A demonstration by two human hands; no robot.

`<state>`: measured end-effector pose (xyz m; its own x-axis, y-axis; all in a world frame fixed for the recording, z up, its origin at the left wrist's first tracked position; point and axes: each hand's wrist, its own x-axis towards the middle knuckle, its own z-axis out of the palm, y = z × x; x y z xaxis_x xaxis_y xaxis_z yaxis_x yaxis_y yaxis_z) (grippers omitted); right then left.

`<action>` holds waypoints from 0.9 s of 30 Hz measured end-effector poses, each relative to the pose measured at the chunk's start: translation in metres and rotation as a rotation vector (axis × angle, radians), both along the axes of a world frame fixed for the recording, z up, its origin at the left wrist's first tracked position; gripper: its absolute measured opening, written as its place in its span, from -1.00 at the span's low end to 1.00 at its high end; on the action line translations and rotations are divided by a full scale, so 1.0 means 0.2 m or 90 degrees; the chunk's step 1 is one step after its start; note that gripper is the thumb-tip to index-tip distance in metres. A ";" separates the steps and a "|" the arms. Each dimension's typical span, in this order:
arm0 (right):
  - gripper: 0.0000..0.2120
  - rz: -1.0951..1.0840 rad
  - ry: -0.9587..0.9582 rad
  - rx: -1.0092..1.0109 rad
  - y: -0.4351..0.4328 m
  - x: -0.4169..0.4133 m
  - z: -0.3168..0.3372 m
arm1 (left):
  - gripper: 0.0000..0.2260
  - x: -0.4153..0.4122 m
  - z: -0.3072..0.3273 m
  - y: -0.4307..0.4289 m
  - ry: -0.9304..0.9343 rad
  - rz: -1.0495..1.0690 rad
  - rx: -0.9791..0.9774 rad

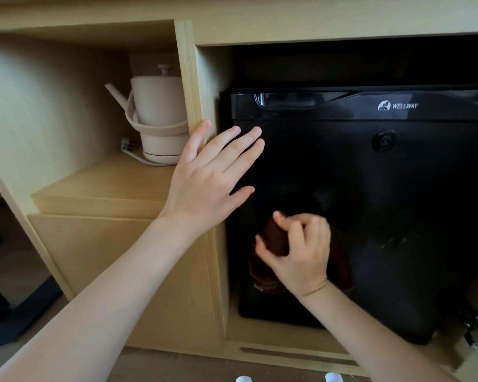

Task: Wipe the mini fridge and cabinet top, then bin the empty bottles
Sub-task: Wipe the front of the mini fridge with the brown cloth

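fridge: glossy black mini fridge (pixel 370 205) with a WELLWAY logo, door closed, tucked into the right bay of the pale wood cabinet (pixel 122 271)

cloth: dark brown wiping cloth (pixel 262 271), bunched up low on the fridge door, left side, pressed against the front

right hand: right hand (pixel 298 255) has its grip clamped on the cloth, fingers curled round the wad, looks mid-wipe to me

left hand: left hand (pixel 210 177) is flat with its fingers spread wide, holding nothing, fingertips reaching onto the door's upper left corner and the wood divider beside it. Can't tell for sure if it's actually pressing or just hovering

shelf next door: beige electric kettle (pixel 158 114) on its base with a white cord, in the left bay, well apart from the wiping

bottles: two white caps (pixel 287 378) just peek in at the bottom edge, probably the empties, can't see more

where we're at: I'd say still on the fridge front, cabinet top and bottles not done yet

what could go wrong: the bare palm will leave prints on that shiny black if it's touching, so that corner may need a second pass. Also easy to miss the recessed handle strip (pixel 301 100) and the round lock (pixel 384 140). A bunched cloth only smears.
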<state>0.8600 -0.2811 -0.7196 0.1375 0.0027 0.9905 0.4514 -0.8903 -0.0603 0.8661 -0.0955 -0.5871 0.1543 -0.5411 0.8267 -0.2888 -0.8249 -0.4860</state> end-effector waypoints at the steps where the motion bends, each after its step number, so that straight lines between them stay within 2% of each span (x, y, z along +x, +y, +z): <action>1: -0.59 0.000 0.024 -0.005 0.02 -0.01 -0.04 | -0.43 0.00 0.00 0.00 0.000 0.001 -0.002; 3: -0.61 0.009 0.047 0.008 0.06 -0.02 -0.06 | -0.43 -0.01 0.01 -0.01 0.006 0.000 -0.007; 5: -0.63 0.015 0.019 0.045 0.09 -0.01 0.00 | -0.43 -0.01 0.01 -0.01 0.011 -0.005 -0.010; 10: -0.55 -0.006 -0.035 0.288 0.18 0.04 0.07 | -0.42 -0.01 0.00 -0.01 0.012 -0.009 -0.007; 14: -0.49 -0.034 0.069 0.392 0.25 -0.04 -0.23 | -0.42 -0.02 0.01 -0.01 0.021 -0.009 -0.006; 17: -0.50 -0.048 0.107 0.466 0.30 -0.05 -0.26 | -0.40 -0.03 0.01 -0.01 0.032 -0.009 -0.003; 23: -0.54 -0.030 -0.021 0.393 0.26 0.05 0.12 | -0.39 -0.02 0.01 0.00 0.031 0.000 0.002; 27: -0.52 -0.031 0.004 0.399 0.24 0.02 -0.03 | -0.39 -0.03 0.02 0.00 0.038 0.005 0.004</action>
<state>0.8641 -0.2325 -0.7262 0.1287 -0.5847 0.8010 0.4087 -0.7047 -0.5800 0.8599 -0.0960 -0.5840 0.2074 -0.5446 0.8126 -0.3105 -0.8244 -0.4733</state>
